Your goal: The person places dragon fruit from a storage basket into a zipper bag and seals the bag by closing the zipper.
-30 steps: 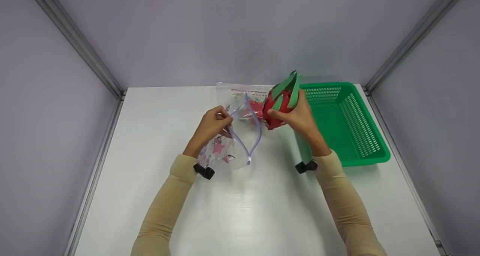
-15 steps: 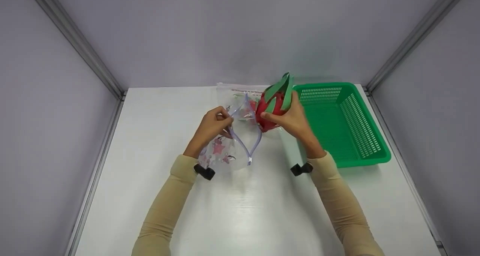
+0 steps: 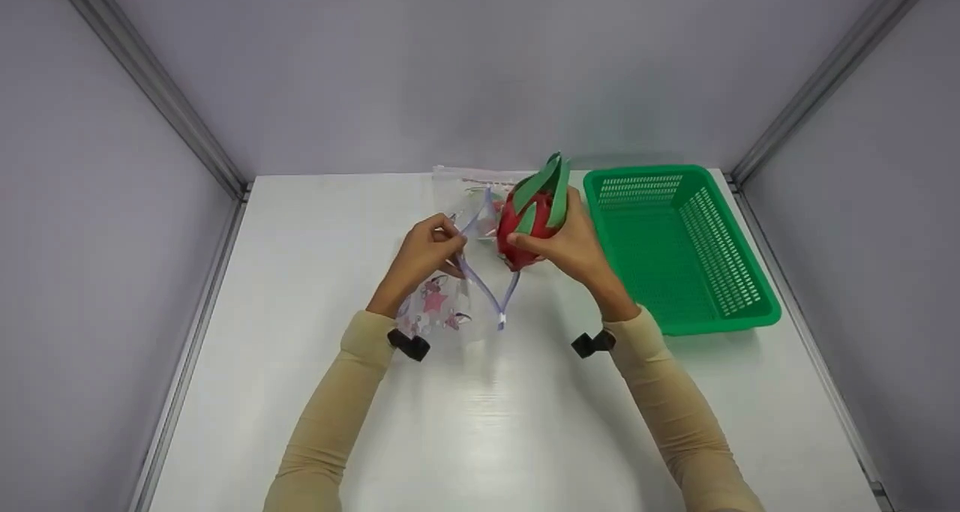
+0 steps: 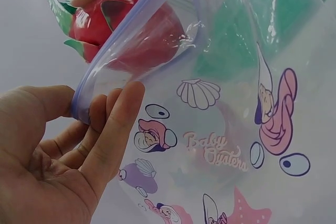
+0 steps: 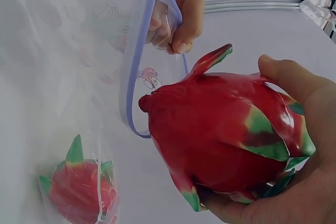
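A clear zip bag (image 3: 436, 302) printed with pink stars and cartoon oysters hangs with its lilac zip mouth spread apart. My left hand (image 3: 426, 251) pinches one side of that mouth between thumb and fingers, as the left wrist view shows at the lilac rim (image 4: 126, 30). In my right hand (image 3: 571, 244) is a red dragon fruit (image 3: 517, 223) with green leaf tips, gripped by its leafy end. Its stem-like tip points left, right at the bag's opening in the right wrist view. Behind the bag mouth, a second dragon fruit (image 5: 79, 190) lies inside another clear bag.
A green plastic basket (image 3: 652, 250) with perforated sides stands at the right on the white table (image 3: 480, 422). The other clear bag (image 3: 454, 182) lies near the back edge. Grey walls (image 3: 480, 70) enclose the table at the back and sides.
My right hand has moved left with the dragon fruit, from near the basket to the bag's mouth. My left hand has stayed in place, holding the rim.
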`<state>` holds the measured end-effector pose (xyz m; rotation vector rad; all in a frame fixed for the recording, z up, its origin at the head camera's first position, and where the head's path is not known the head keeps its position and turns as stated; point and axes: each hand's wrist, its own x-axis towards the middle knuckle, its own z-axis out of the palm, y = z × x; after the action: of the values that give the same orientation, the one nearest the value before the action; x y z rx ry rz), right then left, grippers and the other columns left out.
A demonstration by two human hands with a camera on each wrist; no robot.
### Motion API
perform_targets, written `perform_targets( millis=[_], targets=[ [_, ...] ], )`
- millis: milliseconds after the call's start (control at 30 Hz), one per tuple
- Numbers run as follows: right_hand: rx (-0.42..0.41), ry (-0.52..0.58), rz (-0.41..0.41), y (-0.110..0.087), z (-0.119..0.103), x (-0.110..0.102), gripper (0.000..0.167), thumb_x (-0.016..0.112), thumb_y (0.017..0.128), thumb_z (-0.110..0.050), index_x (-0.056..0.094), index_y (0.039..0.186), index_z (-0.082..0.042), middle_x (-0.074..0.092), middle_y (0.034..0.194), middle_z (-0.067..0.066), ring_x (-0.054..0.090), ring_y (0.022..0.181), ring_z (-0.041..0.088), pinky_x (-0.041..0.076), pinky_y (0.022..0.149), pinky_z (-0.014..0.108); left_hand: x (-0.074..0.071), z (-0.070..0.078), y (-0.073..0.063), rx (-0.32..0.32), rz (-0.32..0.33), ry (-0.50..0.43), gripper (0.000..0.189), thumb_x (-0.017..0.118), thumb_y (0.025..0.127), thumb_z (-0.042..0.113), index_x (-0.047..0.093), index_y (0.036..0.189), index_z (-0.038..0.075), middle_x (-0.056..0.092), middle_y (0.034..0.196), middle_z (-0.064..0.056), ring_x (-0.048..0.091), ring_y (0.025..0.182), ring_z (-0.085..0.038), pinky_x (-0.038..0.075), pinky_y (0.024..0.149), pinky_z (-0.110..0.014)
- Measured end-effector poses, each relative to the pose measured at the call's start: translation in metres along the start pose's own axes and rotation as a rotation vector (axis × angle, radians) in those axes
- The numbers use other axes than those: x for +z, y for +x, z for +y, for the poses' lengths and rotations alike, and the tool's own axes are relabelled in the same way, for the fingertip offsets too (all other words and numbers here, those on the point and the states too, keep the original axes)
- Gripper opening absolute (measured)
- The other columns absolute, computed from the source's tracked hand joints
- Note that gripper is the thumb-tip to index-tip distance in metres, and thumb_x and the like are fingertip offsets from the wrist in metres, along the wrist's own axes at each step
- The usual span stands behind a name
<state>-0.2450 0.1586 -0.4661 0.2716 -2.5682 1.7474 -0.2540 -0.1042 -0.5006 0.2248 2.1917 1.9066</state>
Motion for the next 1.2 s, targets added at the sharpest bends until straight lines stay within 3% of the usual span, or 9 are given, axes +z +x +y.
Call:
perform_targets(
  millis=[400, 733, 1200],
  targets=[
    [-0.025, 0.035, -0.045, -0.005, 0.000, 0.014, 0.100, 0.094, 0.082, -0.030, 0.032, 0.157, -0.006, 0.055, 0.150, 0.017, 0.058, 0.137, 0.036, 0.058, 0.106, 0.057, 0.002, 0.001, -0.001, -0.011, 0.003, 0.028, 0.009, 0.064, 0.103, 0.014, 0.061, 0.104, 0.005, 0.070, 0.085, -0.010, 0.075, 0.075, -0.022, 0.068, 0.067, -0.040],
    [0.001, -0.009, -0.068, -0.008, 0.005, 0.027, 0.101, 0.093, 0.082, -0.033, 0.031, 0.158, -0.006, 0.054, 0.150, 0.017, 0.057, 0.138, 0.036, 0.058, 0.107, 0.055, 0.002, -0.001, -0.002, 0.001, -0.004, 0.026, 0.010, 0.064, 0.102, 0.015, 0.062, 0.104, 0.006, 0.071, 0.084, -0.009, 0.075, 0.074, -0.023, 0.068, 0.067, -0.041],
    [0.009, -0.004, -0.085, -0.011, 0.018, 0.043, 0.103, 0.095, 0.080, -0.035, 0.033, 0.157, -0.006, 0.055, 0.147, 0.017, 0.061, 0.133, 0.036, 0.059, 0.105, 0.054, 0.002, -0.004, -0.002, -0.015, -0.021, -0.011, 0.008, 0.063, 0.103, 0.013, 0.061, 0.103, 0.005, 0.071, 0.085, -0.008, 0.074, 0.076, -0.021, 0.068, 0.067, -0.040]
  ],
)
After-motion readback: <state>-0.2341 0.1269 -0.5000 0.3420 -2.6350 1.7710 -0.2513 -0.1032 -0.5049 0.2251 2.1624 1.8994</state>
